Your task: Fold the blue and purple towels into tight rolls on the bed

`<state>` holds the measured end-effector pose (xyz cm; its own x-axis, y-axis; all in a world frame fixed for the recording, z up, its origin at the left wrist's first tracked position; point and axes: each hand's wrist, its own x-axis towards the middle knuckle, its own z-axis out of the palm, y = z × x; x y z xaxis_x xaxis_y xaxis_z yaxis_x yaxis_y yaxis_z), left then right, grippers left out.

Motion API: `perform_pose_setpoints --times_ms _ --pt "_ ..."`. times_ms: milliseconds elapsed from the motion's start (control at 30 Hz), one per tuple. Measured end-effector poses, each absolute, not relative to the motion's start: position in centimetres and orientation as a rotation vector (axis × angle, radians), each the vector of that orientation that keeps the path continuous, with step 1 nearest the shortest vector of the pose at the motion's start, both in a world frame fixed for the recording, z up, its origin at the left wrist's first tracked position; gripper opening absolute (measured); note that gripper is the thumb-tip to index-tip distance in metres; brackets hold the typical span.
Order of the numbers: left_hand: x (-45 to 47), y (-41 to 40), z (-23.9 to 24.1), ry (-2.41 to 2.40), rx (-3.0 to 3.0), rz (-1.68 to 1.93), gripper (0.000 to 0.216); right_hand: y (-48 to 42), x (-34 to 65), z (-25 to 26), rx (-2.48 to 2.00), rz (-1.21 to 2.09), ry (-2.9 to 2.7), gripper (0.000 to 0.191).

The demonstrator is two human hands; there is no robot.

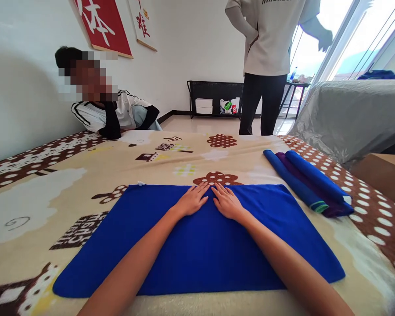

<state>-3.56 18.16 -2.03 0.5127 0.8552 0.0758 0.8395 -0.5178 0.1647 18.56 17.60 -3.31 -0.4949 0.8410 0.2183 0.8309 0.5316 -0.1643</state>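
A blue towel [204,254] lies spread out in front of me on a patterned blanket [171,164]. My left hand [192,199] rests flat on it near the far edge, fingers stretched out. Close beside it, my right hand [227,201] is also laid flat on the cloth, its fingertips at the far edge. Neither hand grips anything. Light wrinkles show in the towel to the right of my right hand. A small white tag [141,183] sticks out at the far left corner.
Rolled cloths, blue [316,175] and purple [299,180], lie at the right. One person [95,109] leans on the bed's far left edge; another person [266,44] stands beyond it. A black rack [213,92] is by the wall. Plastic sheeting [355,109] covers something at right, near a cardboard box [385,171].
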Motion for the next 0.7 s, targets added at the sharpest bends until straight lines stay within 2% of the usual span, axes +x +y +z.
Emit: perform_pose_setpoints --times_ms 100,200,300,533,700 --pt "-10.6 18.5 -2.1 1.667 2.508 0.207 0.055 17.9 25.8 -3.7 -1.523 0.080 -2.449 0.057" --pt "-19.2 17.7 -1.9 2.090 2.248 0.249 0.059 17.7 35.2 -4.4 -1.793 0.053 -2.262 0.064" --pt "-23.7 16.9 -1.7 2.366 2.037 0.289 0.063 17.6 40.8 -5.4 -1.963 0.015 -2.125 0.066" --pt "-19.9 14.2 0.0 2.532 2.094 0.519 0.064 16.4 40.5 -6.2 -1.952 -0.113 -2.055 0.068" --pt "-17.8 4.0 -2.2 2.344 2.201 0.373 0.059 7.6 42.2 -6.9 -1.826 -0.087 -2.150 0.066"
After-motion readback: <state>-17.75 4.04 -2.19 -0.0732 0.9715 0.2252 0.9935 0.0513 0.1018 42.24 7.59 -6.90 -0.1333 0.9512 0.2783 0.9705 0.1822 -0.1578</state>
